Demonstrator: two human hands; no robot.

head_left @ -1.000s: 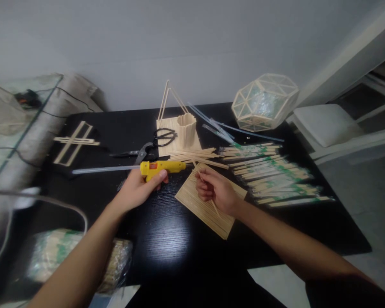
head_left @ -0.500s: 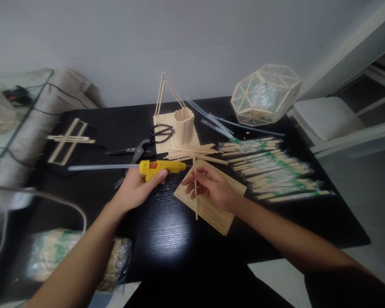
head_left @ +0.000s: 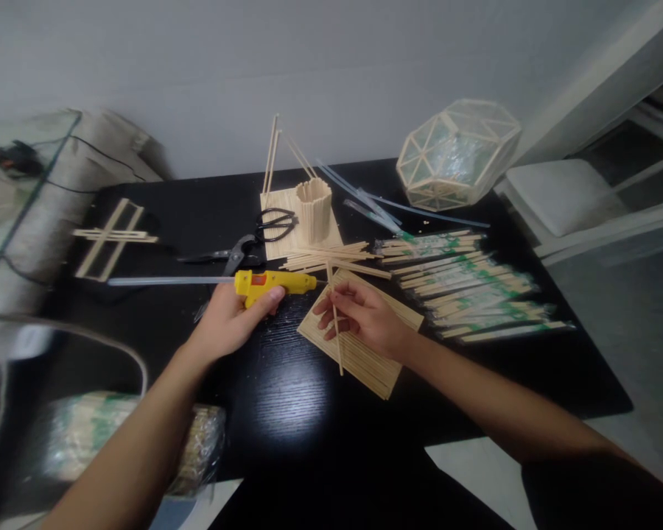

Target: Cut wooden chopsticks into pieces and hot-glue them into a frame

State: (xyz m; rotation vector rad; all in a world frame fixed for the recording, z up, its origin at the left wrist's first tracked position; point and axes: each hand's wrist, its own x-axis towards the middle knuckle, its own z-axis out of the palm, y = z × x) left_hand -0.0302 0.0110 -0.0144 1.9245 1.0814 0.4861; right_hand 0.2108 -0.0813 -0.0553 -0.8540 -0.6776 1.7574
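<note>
My left hand (head_left: pixel 235 316) is wrapped round a yellow glue gun (head_left: pixel 276 283), a long clear glue stick (head_left: pixel 171 281) jutting from its rear. The gun's nozzle points right, close to a thin wooden stick (head_left: pixel 337 335) that my right hand (head_left: pixel 362 313) pinches between thumb and fingers. That stick stands roughly lengthwise in view, over a flat panel of joined sticks (head_left: pixel 373 372) on the black table. Behind the hands lies a pile of loose sticks (head_left: pixel 331 256). Farther back, a cup of upright sticks (head_left: pixel 314 213) is on a square stick base (head_left: pixel 279 246).
Black-handled scissors (head_left: pixel 276 224) and pliers (head_left: pixel 239 254) lie behind the gun. A crossed stick frame (head_left: pixel 113 237) is at left, wrapped chopsticks (head_left: pixel 480 294) at right. A faceted ornament (head_left: pixel 458 154) stands back right; a plastic-wrapped bundle (head_left: pixel 91 434) is front left.
The stick in my right hand has tilted slightly, its upper end leaning left. The whole view has shifted a little; both hands keep their holds.
</note>
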